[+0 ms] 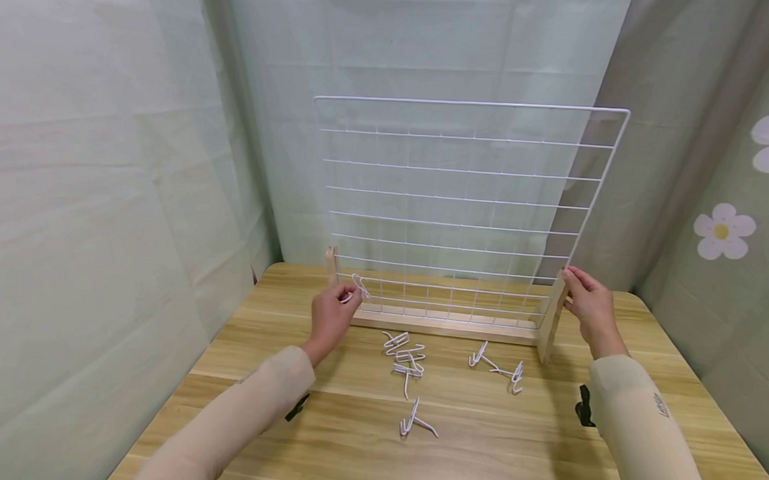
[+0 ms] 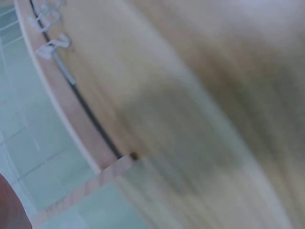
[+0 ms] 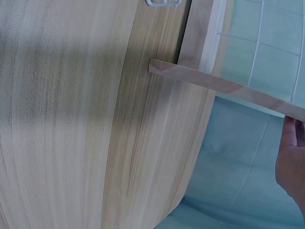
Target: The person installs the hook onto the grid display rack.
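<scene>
White grid (image 1: 468, 171) stands at twelve o'clock in its wooden base (image 1: 445, 326); your left hand (image 1: 335, 315), at ten, pinches a hook (image 1: 357, 277) near the grid's lower left, while your right hand (image 1: 593, 306), at two, grips the right upright (image 1: 551, 320), probably to steady everything.

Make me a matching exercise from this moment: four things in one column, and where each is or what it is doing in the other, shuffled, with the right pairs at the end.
Things:
1. Left hand
2. Right hand
3. Wire grid
4. Loose hooks

Places and states:
A. Standing in the wooden base
B. Lying on the tabletop, nearer the head camera than the base
C. Holding the right wooden side piece near its top
D. Pinching a white hook close to the grid's lower left part

Right pairs: 1-D, 2-C, 3-A, 4-B
</scene>
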`<state>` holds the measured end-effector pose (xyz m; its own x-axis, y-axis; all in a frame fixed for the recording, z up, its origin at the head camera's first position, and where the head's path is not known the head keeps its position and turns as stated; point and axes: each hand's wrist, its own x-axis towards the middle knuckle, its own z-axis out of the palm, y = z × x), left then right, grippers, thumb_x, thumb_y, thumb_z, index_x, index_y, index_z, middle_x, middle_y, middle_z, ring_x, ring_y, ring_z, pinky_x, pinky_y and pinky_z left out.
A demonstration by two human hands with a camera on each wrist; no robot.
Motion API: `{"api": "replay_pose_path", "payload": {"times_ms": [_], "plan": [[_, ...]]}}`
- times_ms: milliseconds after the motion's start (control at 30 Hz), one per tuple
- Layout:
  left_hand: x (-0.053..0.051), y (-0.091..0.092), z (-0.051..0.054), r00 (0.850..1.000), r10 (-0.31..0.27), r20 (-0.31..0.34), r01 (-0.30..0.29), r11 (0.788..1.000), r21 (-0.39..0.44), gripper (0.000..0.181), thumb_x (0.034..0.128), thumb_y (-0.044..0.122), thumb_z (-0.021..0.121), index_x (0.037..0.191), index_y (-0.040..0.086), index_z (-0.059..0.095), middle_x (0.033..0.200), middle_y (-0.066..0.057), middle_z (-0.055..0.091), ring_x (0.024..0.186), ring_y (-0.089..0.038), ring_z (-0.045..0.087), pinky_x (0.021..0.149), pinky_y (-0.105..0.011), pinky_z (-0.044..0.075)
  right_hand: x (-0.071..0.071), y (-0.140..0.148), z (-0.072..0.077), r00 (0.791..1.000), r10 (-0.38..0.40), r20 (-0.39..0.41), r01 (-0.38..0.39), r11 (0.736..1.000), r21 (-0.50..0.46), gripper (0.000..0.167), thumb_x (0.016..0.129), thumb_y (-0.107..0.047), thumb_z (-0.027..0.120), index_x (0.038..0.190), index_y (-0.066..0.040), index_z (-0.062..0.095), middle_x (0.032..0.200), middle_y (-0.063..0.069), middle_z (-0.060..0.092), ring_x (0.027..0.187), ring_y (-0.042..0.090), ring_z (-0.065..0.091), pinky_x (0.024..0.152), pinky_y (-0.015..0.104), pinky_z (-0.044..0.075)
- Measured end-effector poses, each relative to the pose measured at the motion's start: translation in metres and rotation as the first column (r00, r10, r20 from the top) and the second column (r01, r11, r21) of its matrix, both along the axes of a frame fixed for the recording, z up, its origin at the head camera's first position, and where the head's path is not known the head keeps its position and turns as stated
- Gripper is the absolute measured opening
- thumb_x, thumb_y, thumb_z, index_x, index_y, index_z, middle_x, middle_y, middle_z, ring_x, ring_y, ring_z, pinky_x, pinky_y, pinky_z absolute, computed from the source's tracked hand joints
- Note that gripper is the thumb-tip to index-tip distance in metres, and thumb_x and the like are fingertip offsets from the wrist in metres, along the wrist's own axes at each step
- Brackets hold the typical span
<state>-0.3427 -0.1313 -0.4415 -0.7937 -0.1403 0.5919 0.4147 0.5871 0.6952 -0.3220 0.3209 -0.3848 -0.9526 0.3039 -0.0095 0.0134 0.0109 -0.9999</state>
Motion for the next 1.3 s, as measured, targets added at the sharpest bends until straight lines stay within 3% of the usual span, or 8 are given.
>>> {"api": "replay_pose_path", "payload": {"times_ms": [267,633,867,1067,1300], "plan": [[-0.007,0.001,0.026,0.995,0.089,-0.051,-0.089,0.996,0.007,0.011,0.0865,0.017,0.067,0.081,0.009,0.072,0.066,0.001,0.06,0.059,-0.016,0.05,0.056,-0.032,0.038,0.0,0.0,0.0,1.0,0.003,-0.009,-0.003,1.0,-0.013,0.059,0.094,-0.047,0.059,0.144,-0.016,0.052,0.136,0.0,0.051,0.139,0.027,0.037,0.111,0.049,0.03],[-0.017,0.011,0.06,0.976,0.166,-0.141,-0.178,0.981,-0.072,0.015,0.0877,0.017,0.066,0.083,0.004,0.073,0.07,-0.007,0.066,0.064,-0.025,0.062,0.059,-0.039,0.045,0.002,0.0,0.002,1.0,0.009,-0.013,-0.01,1.0,-0.02,0.056,0.094,-0.046,0.06,0.143,-0.018,0.054,0.133,-0.003,0.052,0.138,0.025,0.038,0.11,0.049,0.03],[-0.019,0.021,0.081,0.969,0.205,-0.137,-0.216,0.974,-0.072,0.018,0.0886,0.019,0.064,0.086,0.005,0.074,0.079,-0.009,0.071,0.068,-0.024,0.065,0.063,-0.04,0.049,0.004,0.0,0.002,1.0,0.013,-0.019,-0.014,1.0,-0.013,0.053,0.095,-0.046,0.059,0.141,-0.02,0.056,0.138,-0.001,0.05,0.14,0.027,0.036,0.11,0.049,0.03],[-0.023,0.024,0.092,0.967,0.214,-0.136,-0.224,0.973,-0.061,0.019,0.0893,0.019,0.063,0.087,0.004,0.074,0.082,-0.01,0.072,0.072,-0.024,0.066,0.066,-0.04,0.051,0.003,0.0,0.0,1.0,0.01,-0.014,-0.01,1.0,0.001,0.055,0.095,-0.046,0.059,0.143,-0.019,0.054,0.139,-0.002,0.051,0.135,0.022,0.041,0.109,0.045,0.032],[-0.025,0.028,0.1,0.966,0.23,-0.115,-0.239,0.969,-0.069,0.017,0.0893,0.019,0.064,0.089,0.004,0.073,0.083,-0.01,0.072,0.073,-0.024,0.067,0.066,-0.04,0.051,0.003,0.002,-0.002,1.0,0.014,-0.007,-0.014,1.0,0.008,0.059,0.095,-0.048,0.057,0.146,-0.018,0.051,0.147,0.003,0.045,0.14,0.028,0.035,0.11,0.048,0.03]]}}
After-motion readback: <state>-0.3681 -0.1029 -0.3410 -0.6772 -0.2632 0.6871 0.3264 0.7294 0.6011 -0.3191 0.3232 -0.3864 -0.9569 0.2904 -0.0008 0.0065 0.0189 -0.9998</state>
